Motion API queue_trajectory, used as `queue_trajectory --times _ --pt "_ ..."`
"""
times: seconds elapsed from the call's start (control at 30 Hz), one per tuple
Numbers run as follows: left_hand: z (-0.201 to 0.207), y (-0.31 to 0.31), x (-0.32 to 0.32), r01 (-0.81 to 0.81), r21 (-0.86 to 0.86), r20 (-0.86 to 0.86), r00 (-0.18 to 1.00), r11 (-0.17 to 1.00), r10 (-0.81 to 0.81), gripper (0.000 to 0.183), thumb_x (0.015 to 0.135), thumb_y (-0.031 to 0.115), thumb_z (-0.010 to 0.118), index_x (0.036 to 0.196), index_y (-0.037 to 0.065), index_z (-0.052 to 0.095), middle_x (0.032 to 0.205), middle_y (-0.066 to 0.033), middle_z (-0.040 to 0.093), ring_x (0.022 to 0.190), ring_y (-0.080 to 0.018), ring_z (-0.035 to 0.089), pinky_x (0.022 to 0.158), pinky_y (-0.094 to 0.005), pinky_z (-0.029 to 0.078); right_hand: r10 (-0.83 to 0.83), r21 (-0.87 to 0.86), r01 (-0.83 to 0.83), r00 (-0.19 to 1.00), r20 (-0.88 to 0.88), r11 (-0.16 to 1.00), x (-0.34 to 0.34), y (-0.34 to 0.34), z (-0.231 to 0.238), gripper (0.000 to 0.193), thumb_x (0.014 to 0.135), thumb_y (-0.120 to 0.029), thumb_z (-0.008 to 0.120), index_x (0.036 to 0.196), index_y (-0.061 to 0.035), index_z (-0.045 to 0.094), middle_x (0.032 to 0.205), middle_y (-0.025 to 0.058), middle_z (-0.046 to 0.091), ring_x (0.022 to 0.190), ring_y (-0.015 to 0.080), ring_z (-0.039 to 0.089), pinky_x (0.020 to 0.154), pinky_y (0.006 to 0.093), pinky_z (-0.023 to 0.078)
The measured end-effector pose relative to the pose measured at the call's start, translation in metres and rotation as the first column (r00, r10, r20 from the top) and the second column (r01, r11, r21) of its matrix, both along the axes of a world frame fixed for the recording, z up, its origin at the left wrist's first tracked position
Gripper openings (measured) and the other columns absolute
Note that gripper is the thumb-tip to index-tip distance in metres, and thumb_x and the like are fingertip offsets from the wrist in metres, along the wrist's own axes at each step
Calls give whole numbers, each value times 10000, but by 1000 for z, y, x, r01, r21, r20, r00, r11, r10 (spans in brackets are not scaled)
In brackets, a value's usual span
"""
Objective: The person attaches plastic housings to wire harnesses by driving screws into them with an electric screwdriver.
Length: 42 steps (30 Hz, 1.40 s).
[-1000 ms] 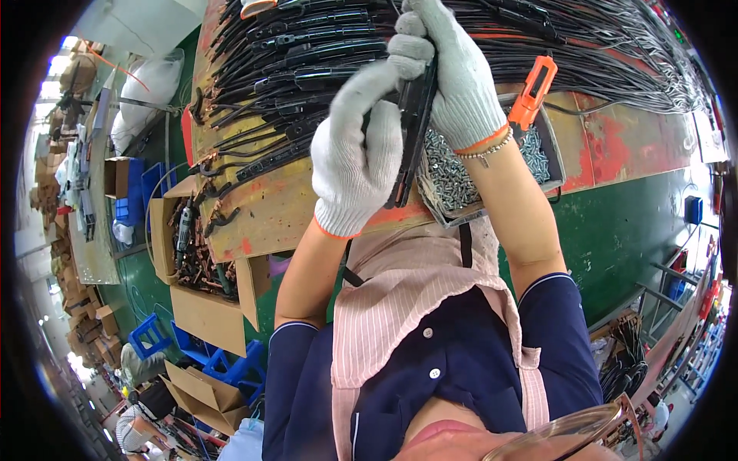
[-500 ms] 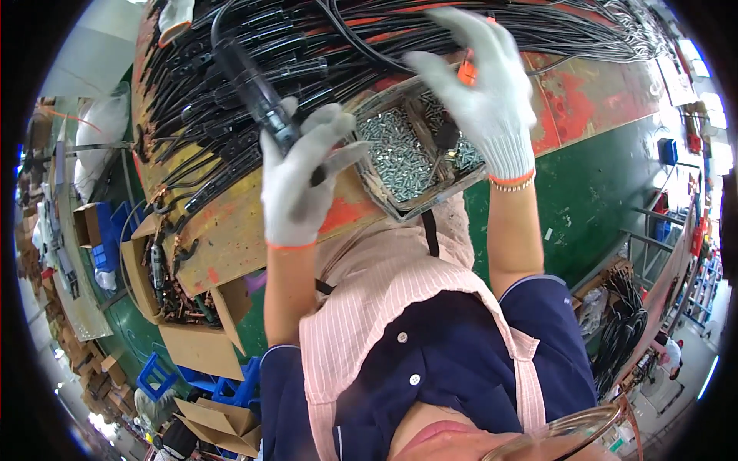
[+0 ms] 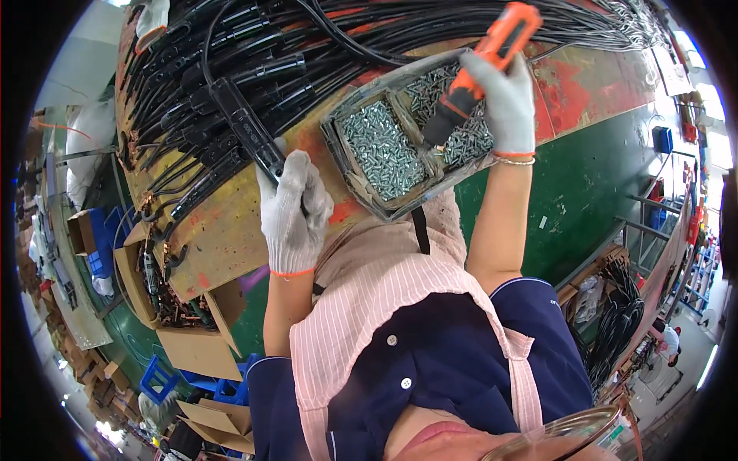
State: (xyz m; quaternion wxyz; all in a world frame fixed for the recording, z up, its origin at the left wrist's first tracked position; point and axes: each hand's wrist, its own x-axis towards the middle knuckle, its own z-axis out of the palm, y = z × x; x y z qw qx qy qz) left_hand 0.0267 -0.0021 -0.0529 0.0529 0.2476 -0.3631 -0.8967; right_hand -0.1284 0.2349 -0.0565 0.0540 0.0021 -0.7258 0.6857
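My left hand [image 3: 296, 207], in a white knit glove, is closed round the near end of a long black plastic housing [image 3: 244, 127]. A black cable runs from the housing's far end. In my gloved right hand [image 3: 507, 107] is an orange and black power screwdriver [image 3: 503, 38], gripped by its body. Its tip points down and left into a divided box [image 3: 388, 209] of small silver screws [image 3: 380, 146]. The tip is over the right part, near the divider; whether it touches a screw I cannot tell. The box stands at the worktable's near edge.
Black cables and housings [image 3: 269, 73] cover the far and left parts of the worn worktable [image 3: 223, 246]. A white glove [image 3: 152, 24] shows at the far left; whether a hand is in it is unclear. An open cardboard box [image 3: 196, 349] stands below the table's left end.
My right hand has swung the screwdriver into view, tip down into the screw box. My left fingers have closed further round the housing, which has shifted slightly down and left.
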Motion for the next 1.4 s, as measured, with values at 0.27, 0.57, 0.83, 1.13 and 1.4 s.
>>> queue_trajectory --times 0.27,0.57,0.83,1.13,1.4 --pt "7 41 -5 -21 -93 163 986 995 36 362 965 95 538 1289 127 380 632 5 428 416 -75 362 343 -228 301 1 -891 -210 973 -229 403 12 -36 39 544 841 -215 731 1305 -43 505 1135 92 598 752 116 559 711 302 517" --pt "-9 39 -6 -19 -79 160 987 997 31 414 971 110 540 1339 143 354 669 -7 459 450 -78 397 385 -237 343 42 -849 -251 964 -262 464 41 -26 48 602 832 -319 756 1328 -126 475 994 13 519 747 86 458 658 233 429" --pt "-6 38 -8 -1 -70 204 979 998 15 450 954 78 550 1348 158 349 665 -1 452 464 -81 406 412 -251 356 231 -675 -578 811 -537 459 35 -37 24 466 890 -51 554 1328 -141 423 1268 71 509 692 90 424 567 236 395" --pt "-2 39 -10 6 -125 254 967 992 26 522 911 47 587 1358 165 343 639 10 450 478 -75 419 420 -246 351 7 -682 -191 965 -264 706 46 -61 10 459 776 110 565 1215 20 466 718 121 601 601 207 574 565 349 497" --pt "2 38 -10 1 -93 281 960 996 25 497 919 52 573 1348 177 356 655 8 461 470 -74 416 417 -241 351 -3 -690 -195 962 -275 697 43 -55 19 428 787 52 589 1198 2 480 695 114 590 577 192 551 552 341 481"
